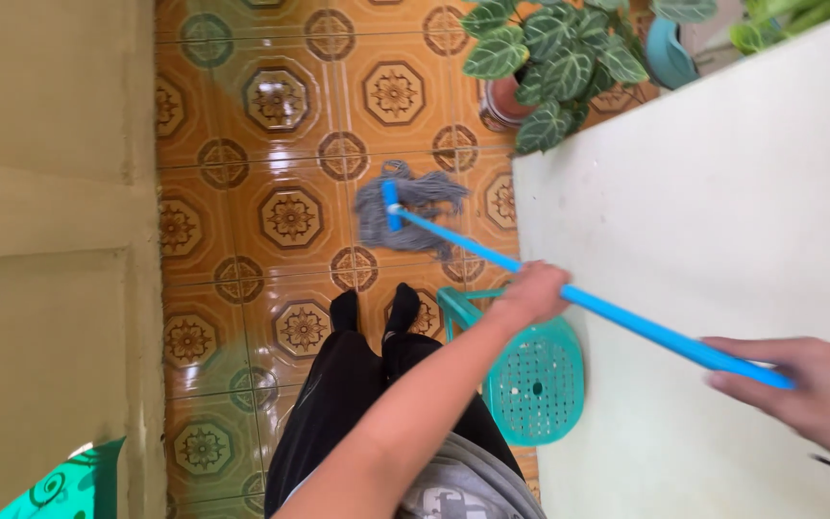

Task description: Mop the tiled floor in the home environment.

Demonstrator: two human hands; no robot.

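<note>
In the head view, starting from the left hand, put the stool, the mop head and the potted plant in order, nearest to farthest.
From the left hand:
1. Stool, just below the hand beside the person's legs.
2. Mop head, on the tiled floor ahead of the feet.
3. Potted plant, at the top by the wall.

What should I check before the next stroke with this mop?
1. Left hand closed around the blue mop handle: ok.
2. Right hand gripping the handle's end: ok.
3. Grey mop head flat on the tiled floor: ok.
4. Turquoise stool clear of the handle: not ok, directly beneath it.
5. Potted plant clear of the mop head: ok, apart.
6. Floor wetness: cannot tell.
</note>
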